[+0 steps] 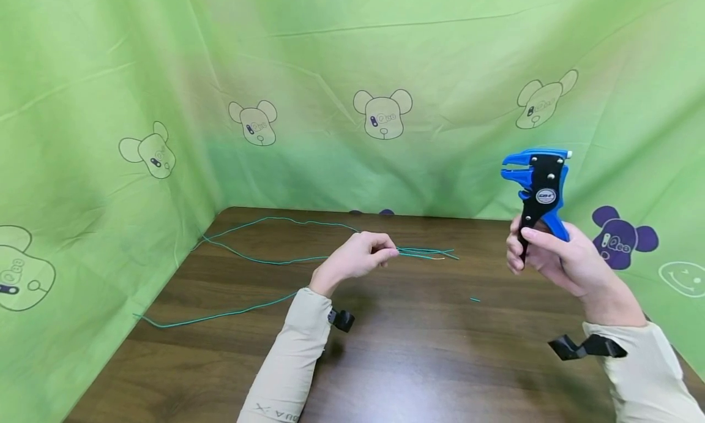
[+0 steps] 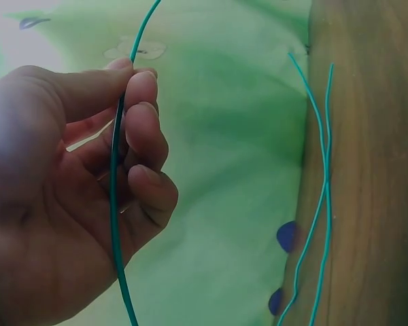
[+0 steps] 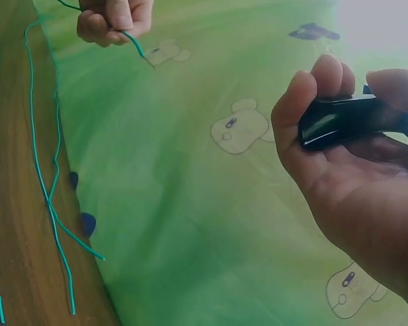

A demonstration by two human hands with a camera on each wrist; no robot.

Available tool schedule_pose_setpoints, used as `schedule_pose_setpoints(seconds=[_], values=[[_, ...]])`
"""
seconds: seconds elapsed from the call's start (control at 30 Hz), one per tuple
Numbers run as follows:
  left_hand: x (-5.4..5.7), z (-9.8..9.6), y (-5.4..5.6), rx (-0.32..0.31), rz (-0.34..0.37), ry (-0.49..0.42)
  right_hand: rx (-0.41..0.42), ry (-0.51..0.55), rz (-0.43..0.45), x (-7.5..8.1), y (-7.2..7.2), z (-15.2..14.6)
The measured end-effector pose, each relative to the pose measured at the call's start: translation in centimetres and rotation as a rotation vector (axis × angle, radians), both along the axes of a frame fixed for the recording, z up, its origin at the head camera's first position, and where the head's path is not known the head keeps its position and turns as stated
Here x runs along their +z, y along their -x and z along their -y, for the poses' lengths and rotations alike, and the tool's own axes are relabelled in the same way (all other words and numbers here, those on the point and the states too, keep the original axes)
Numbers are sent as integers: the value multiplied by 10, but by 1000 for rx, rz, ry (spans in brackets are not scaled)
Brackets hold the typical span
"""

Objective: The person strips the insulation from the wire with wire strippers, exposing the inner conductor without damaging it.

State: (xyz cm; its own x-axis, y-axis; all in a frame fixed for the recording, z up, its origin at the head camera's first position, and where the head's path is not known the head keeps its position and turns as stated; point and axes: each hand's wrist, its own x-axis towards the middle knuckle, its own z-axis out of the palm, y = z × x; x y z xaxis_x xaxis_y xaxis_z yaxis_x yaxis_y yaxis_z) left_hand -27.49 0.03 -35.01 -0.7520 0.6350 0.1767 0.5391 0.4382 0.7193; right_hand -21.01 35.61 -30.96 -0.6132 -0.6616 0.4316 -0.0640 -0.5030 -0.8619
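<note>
My left hand [image 1: 360, 256] pinches a green wire [image 2: 115, 197] between thumb and fingertips, above the table. The wire's free end points right past the fingers and shows a short bare copper tip [image 1: 439, 258]. Held up on the right, my right hand [image 1: 567, 261] grips a blue and black wire stripper [image 1: 542, 184] by its handles, with the tool's jaws facing left. In the right wrist view the black handle [image 3: 336, 122] lies across the palm, and the tool's head is out of frame.
Two more green wire ends [image 2: 325, 180] lie crossed on the wooden table [image 1: 418, 349], behind the left hand. A small cut piece of green insulation [image 1: 475, 299] rests right of centre. A green curtain [image 1: 308, 62] with bear prints hangs along the table's back and sides.
</note>
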Motion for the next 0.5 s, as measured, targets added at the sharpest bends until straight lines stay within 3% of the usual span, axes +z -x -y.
schedule_pose_setpoints(seconds=[0.27,0.5], values=[[-7,-5,1,3,-13,58,-4,-15,11,-3,3,3],[-15,-10,1,-13,-1,99,-13,-63,-33,-3,3,9]])
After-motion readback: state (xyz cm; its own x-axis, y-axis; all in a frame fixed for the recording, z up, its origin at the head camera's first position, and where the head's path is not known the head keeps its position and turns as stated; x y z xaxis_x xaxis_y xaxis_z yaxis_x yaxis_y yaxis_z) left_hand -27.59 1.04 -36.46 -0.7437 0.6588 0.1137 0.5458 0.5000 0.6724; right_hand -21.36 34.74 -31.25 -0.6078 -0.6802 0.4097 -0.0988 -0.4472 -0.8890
